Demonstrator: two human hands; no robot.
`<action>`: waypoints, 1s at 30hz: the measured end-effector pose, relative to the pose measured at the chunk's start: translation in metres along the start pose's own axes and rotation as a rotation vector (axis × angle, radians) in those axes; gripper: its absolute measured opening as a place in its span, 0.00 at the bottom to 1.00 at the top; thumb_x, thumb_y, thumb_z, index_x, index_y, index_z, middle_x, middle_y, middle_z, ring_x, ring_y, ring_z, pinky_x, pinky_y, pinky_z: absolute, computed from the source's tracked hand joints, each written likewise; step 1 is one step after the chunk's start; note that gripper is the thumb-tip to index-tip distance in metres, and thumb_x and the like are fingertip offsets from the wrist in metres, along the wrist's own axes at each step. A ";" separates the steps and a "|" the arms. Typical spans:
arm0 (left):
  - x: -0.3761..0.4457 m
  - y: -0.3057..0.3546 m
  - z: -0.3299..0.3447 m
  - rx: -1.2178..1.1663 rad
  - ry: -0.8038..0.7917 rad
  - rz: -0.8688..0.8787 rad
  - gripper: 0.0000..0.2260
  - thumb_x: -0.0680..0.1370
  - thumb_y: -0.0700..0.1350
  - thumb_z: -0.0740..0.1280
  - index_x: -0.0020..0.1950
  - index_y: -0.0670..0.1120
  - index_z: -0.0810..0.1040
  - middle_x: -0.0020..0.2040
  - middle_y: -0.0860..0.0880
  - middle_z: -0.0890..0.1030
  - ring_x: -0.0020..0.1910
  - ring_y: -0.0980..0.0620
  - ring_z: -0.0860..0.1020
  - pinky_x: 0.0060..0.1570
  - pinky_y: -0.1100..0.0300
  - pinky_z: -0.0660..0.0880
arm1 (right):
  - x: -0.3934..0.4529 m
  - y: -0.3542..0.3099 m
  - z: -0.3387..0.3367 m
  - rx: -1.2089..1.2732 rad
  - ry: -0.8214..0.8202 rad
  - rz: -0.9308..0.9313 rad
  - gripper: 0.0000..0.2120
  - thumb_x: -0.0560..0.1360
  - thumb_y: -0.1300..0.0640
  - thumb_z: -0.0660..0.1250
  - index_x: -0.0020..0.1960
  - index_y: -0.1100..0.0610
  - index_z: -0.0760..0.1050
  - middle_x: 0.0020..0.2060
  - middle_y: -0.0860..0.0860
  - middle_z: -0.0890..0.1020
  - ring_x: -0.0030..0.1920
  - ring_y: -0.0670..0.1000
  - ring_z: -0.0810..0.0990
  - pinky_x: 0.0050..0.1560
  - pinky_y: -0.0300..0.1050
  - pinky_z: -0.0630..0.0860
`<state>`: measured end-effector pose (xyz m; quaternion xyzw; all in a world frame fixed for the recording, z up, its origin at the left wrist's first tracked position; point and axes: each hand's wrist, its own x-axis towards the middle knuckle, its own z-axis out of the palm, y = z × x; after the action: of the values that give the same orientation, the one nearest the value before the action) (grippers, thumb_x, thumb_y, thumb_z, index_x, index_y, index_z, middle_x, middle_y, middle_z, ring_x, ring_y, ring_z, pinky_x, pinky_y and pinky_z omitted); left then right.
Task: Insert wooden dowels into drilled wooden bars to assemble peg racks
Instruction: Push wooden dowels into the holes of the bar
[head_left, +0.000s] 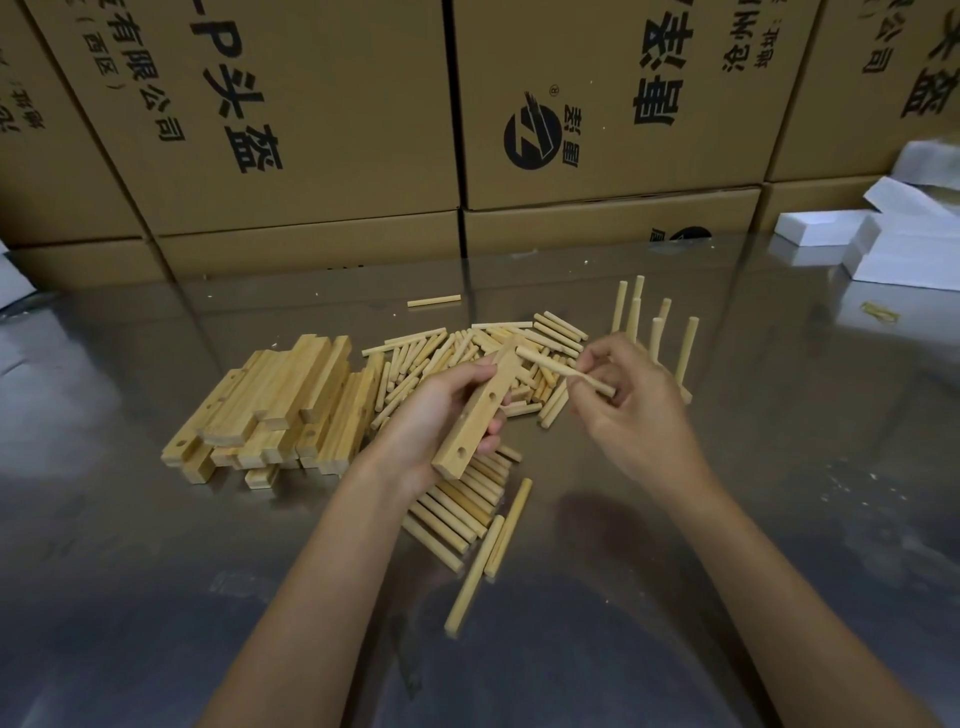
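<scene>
My left hand (436, 410) grips a drilled wooden bar (480, 410), held slanted above the table with its holes facing up. My right hand (631, 402) pinches a wooden dowel (563, 370) whose far end lies close to the bar's upper end. A heap of loose dowels (467, 353) lies behind both hands, and more dowels (462, 512) lie under my left wrist. A stack of drilled bars (275, 410) sits to the left. Behind my right hand stand assembled racks (657, 332) with pegs pointing up, partly hidden by the hand.
The work surface is a shiny metal table (779, 467). Large cardboard boxes (311, 119) wall off the back edge. White foam pieces (893, 244) lie at the far right. One stray dowel (434, 301) lies behind the heap.
</scene>
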<state>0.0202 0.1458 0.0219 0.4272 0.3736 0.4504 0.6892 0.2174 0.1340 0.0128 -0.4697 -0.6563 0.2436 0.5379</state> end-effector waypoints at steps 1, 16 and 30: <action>-0.001 0.001 -0.001 0.026 0.011 0.010 0.17 0.81 0.45 0.63 0.70 0.47 0.73 0.39 0.48 0.78 0.32 0.54 0.74 0.27 0.62 0.72 | 0.000 0.001 0.001 -0.035 -0.027 -0.023 0.08 0.77 0.62 0.67 0.47 0.49 0.74 0.29 0.45 0.78 0.27 0.43 0.74 0.29 0.39 0.70; -0.002 -0.003 -0.005 0.408 0.068 0.053 0.14 0.82 0.45 0.63 0.56 0.64 0.82 0.34 0.53 0.80 0.32 0.57 0.76 0.31 0.64 0.74 | -0.004 0.005 0.006 -0.261 0.009 0.002 0.11 0.80 0.61 0.63 0.56 0.53 0.83 0.27 0.42 0.74 0.25 0.42 0.70 0.25 0.33 0.61; -0.002 0.008 -0.008 0.151 0.195 0.130 0.18 0.84 0.42 0.58 0.73 0.50 0.71 0.39 0.47 0.81 0.33 0.51 0.78 0.29 0.57 0.75 | -0.005 -0.008 0.006 0.186 -0.176 0.301 0.10 0.84 0.55 0.56 0.49 0.54 0.73 0.38 0.48 0.83 0.40 0.47 0.81 0.39 0.43 0.77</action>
<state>0.0096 0.1476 0.0264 0.4553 0.4431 0.5042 0.5849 0.2085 0.1271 0.0150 -0.4877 -0.5977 0.4210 0.4772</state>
